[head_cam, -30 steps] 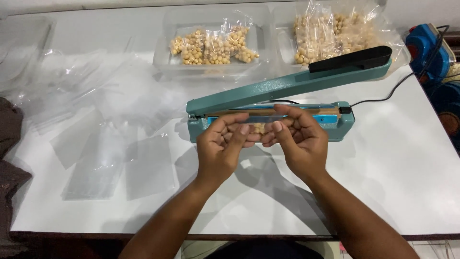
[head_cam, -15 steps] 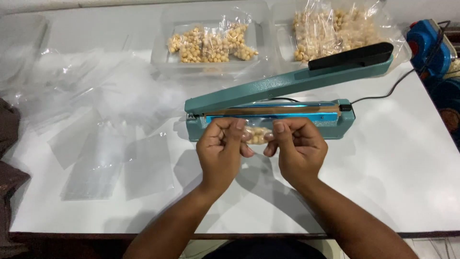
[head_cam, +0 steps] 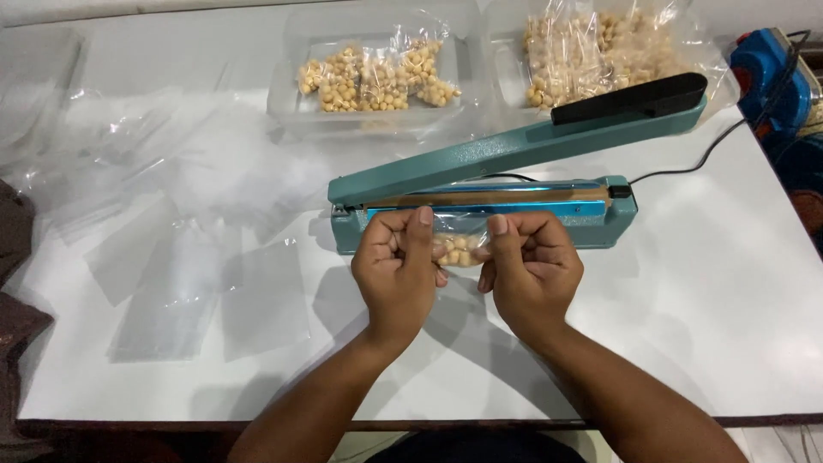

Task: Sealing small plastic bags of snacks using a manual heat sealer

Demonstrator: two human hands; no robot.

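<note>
Broad white table [head_cam: 703, 309] carrying everything. Across its middle, a teal heat sealer [head_cam: 506, 210] with the long arm [head_cam: 531, 141] raised at a slant and a black cord [head_cam: 720, 146] trailing right. Behind, two clear trays: the left tray [head_cam: 287, 81] with sealed packets of pale round nuts, the right tray [head_cam: 506, 51] heaped with more under loose plastic. Flat empty clear bags [head_cam: 171, 291] scattered over the table's left side. Just in front of the sealer, left hand [head_cam: 396, 270] and right hand [head_cam: 530, 267] curled nearly into fists, thumbs up, pinching between them a small clear pouch of nuts [head_cam: 454, 249]. Pouch hanging off the table, its top edge laid at or just over the sealing bar, probably touching, though the clear film makes that hard to confirm. Risks, as a judgement: a slack or creased mouth giving a wrinkled, leaky seam; nuts riding up into the seal line and blocking closure; a tilted pouch spilling nuts onto the table; thumbs so close to the bar getting caught or scorched if the arm drops.
</note>
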